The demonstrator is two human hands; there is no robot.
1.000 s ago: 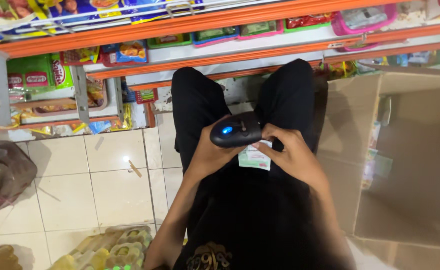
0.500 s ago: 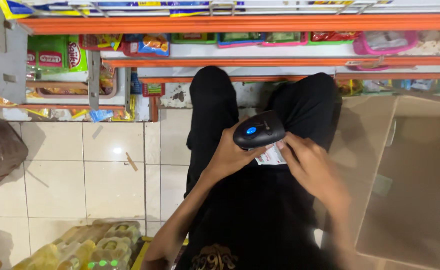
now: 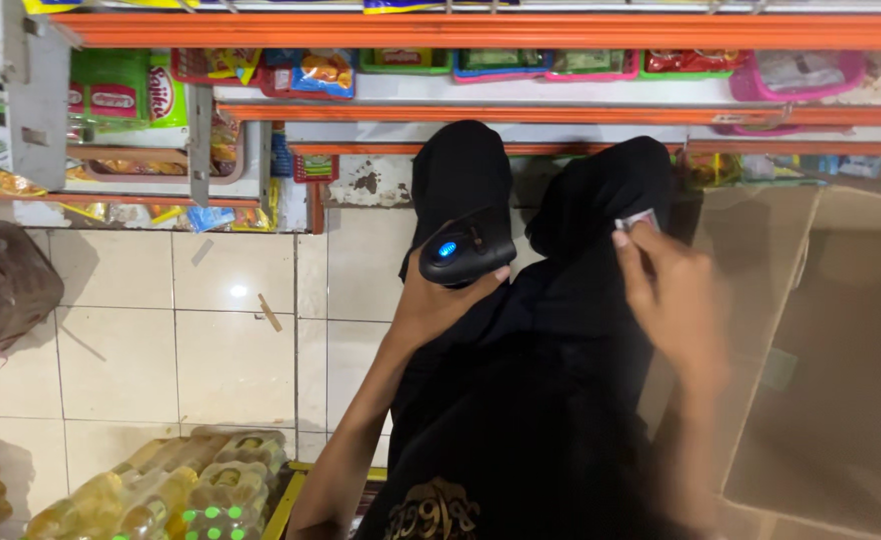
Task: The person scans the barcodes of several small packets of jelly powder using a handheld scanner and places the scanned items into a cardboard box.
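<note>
Tiles (image 3: 211,340) lie bare at nine o'clock, edged by orange shelves (image 3: 481,30) at twelve. Left hand (image 3: 441,300) wraps a black scanner (image 3: 466,247) above the knees. Right hand (image 3: 676,300) pinches a small label (image 3: 637,219). Carton (image 3: 821,340) at three stands open, contents unseen; bottles (image 3: 181,490) at seven.

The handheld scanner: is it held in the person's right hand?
No, the black scanner sits in the left hand, while the right hand pinches a small white tag.
</note>
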